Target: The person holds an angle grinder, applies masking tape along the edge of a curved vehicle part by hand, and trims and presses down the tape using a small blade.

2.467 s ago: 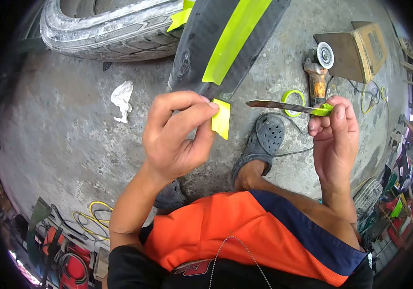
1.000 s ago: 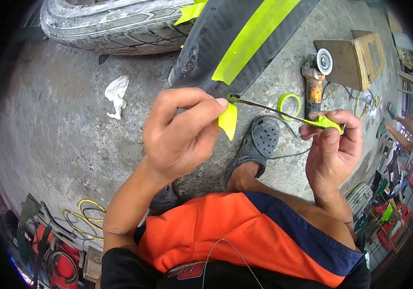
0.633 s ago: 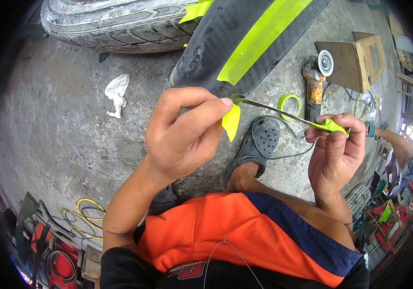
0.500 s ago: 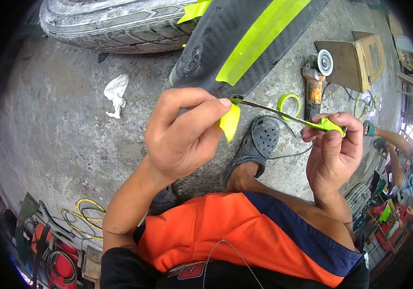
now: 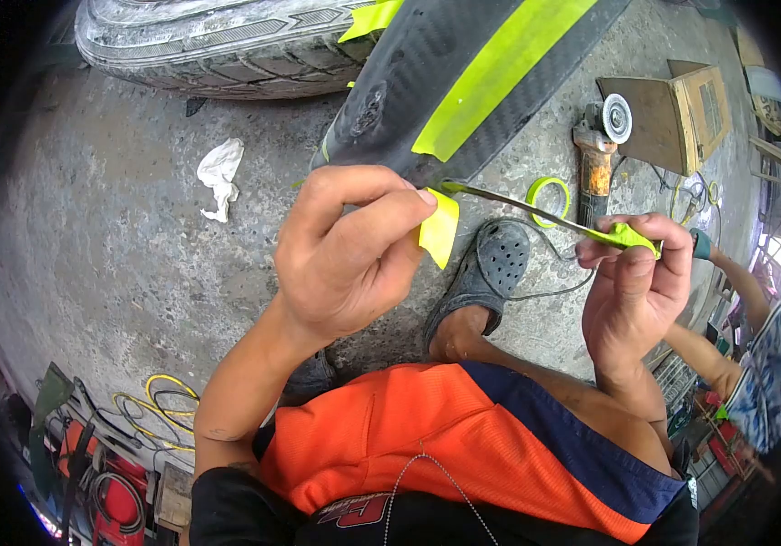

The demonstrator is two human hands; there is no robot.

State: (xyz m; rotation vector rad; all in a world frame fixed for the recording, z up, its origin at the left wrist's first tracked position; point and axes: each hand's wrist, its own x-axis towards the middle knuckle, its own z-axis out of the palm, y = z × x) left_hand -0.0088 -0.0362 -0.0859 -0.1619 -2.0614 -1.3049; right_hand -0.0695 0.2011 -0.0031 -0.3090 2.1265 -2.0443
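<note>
Head view: left hand [image 5: 345, 255] closed, pinching a loose yellow-green tape piece [image 5: 441, 229] at the lower end of a dark, weave-patterned panel [image 5: 409, 82]. Right hand [image 5: 638, 287] gripping a narrow blade [image 5: 518, 206] by its tape-wrapped end, tip just beside the left hand near the panel's lower right corner; contact with the tape piece impossible to tell. Lengthwise on the panel, a matching strip [image 5: 509, 77]. On the concrete floor [image 5: 136, 227], beyond the panel's right edge, a tape roll [image 5: 532, 189] near an angle grinder [image 5: 595, 164].
</note>
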